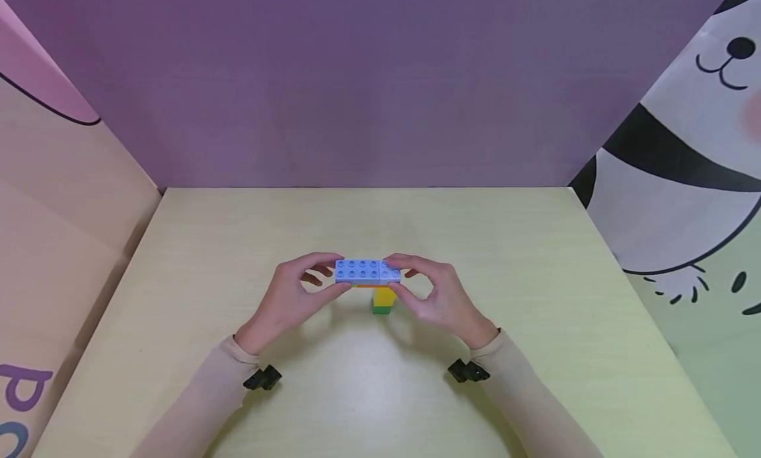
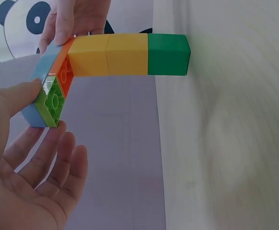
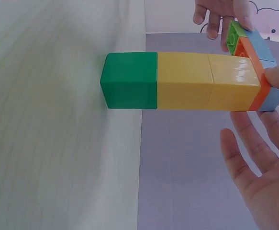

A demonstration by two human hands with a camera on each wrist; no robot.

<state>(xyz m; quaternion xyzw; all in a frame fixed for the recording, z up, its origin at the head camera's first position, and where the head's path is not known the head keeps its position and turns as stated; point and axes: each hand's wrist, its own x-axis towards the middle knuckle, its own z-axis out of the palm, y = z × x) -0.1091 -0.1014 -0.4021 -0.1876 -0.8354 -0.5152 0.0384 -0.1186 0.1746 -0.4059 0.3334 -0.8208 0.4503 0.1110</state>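
A tower of toy building bricks stands upright at the middle of the table. Its base is a green brick (image 3: 129,80), with two yellow bricks (image 2: 108,55) stacked above. Over those lies a thinner orange brick (image 3: 256,86) that juts out to the left, and a light green brick (image 2: 53,100) sits beside its end. Across the top run a long blue brick (image 1: 357,271) and a short blue brick (image 1: 390,273), end to end. My left hand (image 1: 294,296) pinches the long one's left end between thumb and fingers. My right hand (image 1: 442,299) pinches the short one at the right.
The pale wooden table (image 1: 238,227) meets a purple wall (image 1: 357,88) at its back edge. A pinkish side panel (image 1: 65,200) stands on the left, and a panel with a panda drawing (image 1: 684,200) on the right.
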